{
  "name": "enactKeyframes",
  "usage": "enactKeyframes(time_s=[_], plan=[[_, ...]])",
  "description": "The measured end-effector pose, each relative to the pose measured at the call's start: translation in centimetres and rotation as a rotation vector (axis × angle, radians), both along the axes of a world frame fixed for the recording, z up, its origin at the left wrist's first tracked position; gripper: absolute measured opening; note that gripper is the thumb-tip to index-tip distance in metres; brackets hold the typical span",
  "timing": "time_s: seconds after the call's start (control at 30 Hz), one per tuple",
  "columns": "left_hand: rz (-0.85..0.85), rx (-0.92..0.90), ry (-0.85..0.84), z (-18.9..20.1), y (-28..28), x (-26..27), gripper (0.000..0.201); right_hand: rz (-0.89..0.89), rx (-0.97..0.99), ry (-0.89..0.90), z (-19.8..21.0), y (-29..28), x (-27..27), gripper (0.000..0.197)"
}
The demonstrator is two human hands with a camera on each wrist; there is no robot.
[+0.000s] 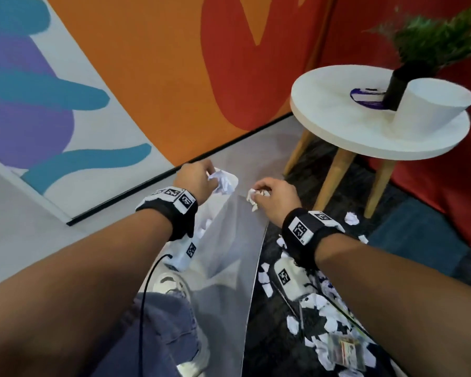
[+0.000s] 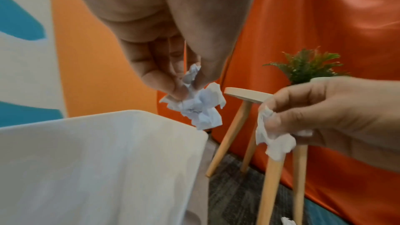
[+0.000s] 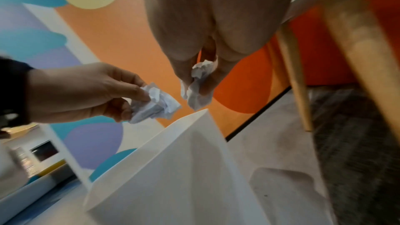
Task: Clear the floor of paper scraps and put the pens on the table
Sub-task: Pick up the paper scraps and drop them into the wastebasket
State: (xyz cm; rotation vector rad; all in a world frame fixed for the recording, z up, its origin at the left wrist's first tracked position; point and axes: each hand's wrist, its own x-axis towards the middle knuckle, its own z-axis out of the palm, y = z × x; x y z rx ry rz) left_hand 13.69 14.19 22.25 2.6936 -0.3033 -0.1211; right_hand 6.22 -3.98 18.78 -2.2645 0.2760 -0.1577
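My left hand (image 1: 201,178) pinches a crumpled white paper ball (image 1: 225,182) above the far rim of a tall white bin (image 1: 229,254). The same ball (image 2: 201,107) hangs from my fingertips in the left wrist view, just over the bin's edge (image 2: 129,115). My right hand (image 1: 269,194) pinches a smaller paper scrap (image 1: 252,198) beside the bin's right rim; it shows as a white wad (image 3: 198,88) in the right wrist view. Several more paper scraps (image 1: 329,322) litter the dark carpet at lower right, with a thin pen (image 1: 301,319) among them.
A round white table (image 1: 365,126) on wooden legs stands at the right, carrying a potted plant (image 1: 419,63) and a white cup (image 1: 433,104). A painted wall lies behind. My jeans leg and white shoe (image 1: 172,287) are left of the bin. A clear wrapper (image 1: 343,349) lies among the scraps.
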Motion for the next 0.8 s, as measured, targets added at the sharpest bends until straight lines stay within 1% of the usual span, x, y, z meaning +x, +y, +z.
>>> enactKeyframes(time_s=[0.1, 0.17, 0.27, 0.33, 0.43, 0.47, 0.53, 0.67, 0.73, 0.8], plan=[[0.063, 0.049, 0.042, -1.5, 2.3, 0.1, 0.013, 0.1, 0.026, -0.006, -0.2, 3.4, 1.4, 0.005], [0.064, 0.067, 0.085, -2.4, 3.0, 0.3, 0.012, 0.13, 0.037, -0.003, -0.6, 5.1, 2.1, 0.006], [0.054, 0.073, 0.14, -3.3, 3.8, 0.7, 0.007, 0.153, -0.001, -0.003, -1.0, 6.7, 3.1, 0.008], [0.067, 0.063, 0.203, -3.8, 4.3, 0.6, 0.011, 0.155, -0.002, -0.004, -1.3, 7.2, 3.5, 0.009], [0.079, -0.016, 0.378, -4.5, 5.1, 0.5, 0.023, 0.145, -0.006, -0.001, -2.3, 8.0, 4.1, 0.009], [0.077, -0.025, 0.41, -4.5, 5.4, 0.5, 0.025, 0.144, -0.019, 0.006, -2.6, 8.1, 4.2, 0.009], [0.074, -0.014, 0.399, -4.7, 5.6, 0.6, 0.025, 0.139, -0.035, 0.01, -3.1, 8.4, 4.5, 0.008], [0.064, 0.033, 0.313, -5.0, 6.1, 0.7, 0.023, 0.146, -0.066, 0.0, -3.2, 9.1, 5.3, 0.009], [0.055, 0.06, 0.28, -4.8, 6.0, 0.7, 0.023, 0.204, -0.095, 0.061, -3.1, 9.4, 5.6, 0.014], [0.034, 0.088, 0.242, -4.4, 5.6, 0.7, 0.023, 0.274, -0.144, 0.137, -2.9, 9.4, 5.8, 0.023]])
